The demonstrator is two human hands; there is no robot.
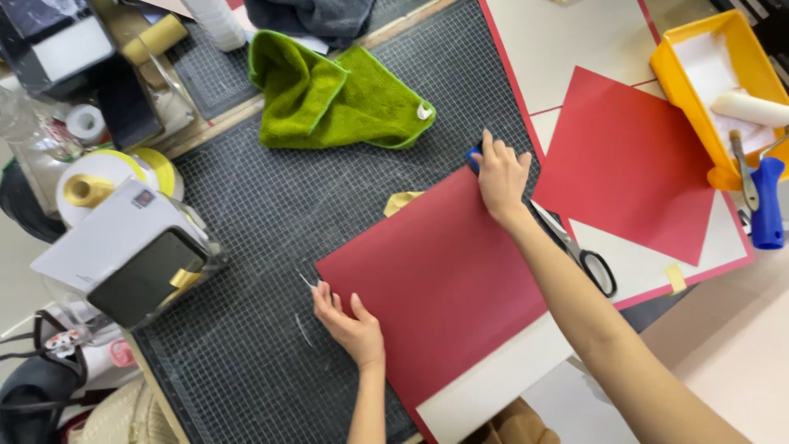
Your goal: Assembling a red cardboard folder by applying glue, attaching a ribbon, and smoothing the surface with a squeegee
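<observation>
- Here, a big dark red sheet of paper [440, 279] lies tilted in the middle of the frame, on a black cutting mat [255, 222] with a white grid.
- The left hand [349, 325] sits at the left corner of the sheet, in the lower middle of the frame. Its fingers are bent and press down on the paper's edge. It does not grip anything.
- The right hand [501, 177] rests on the top corner of the sheet, above the middle. It lies mostly flat with the fingers spread a little. A small blue thing [473, 156] peeks out by its fingers; I cannot tell if the hand holds it.
- A pair of scissors [575, 247] lies just right of the right arm.
- A second red sheet [629, 164] lies on a white board [649, 267] at the right.
- A yellow tray [682, 90] sits in the upper right corner, with a white roller [752, 108] in it.
- A blue handle [768, 205] lies just below the tray.
- A green cloth [337, 94] lies bunched at the top middle.
- Rolls of tape [99, 181] sit at the left.
</observation>
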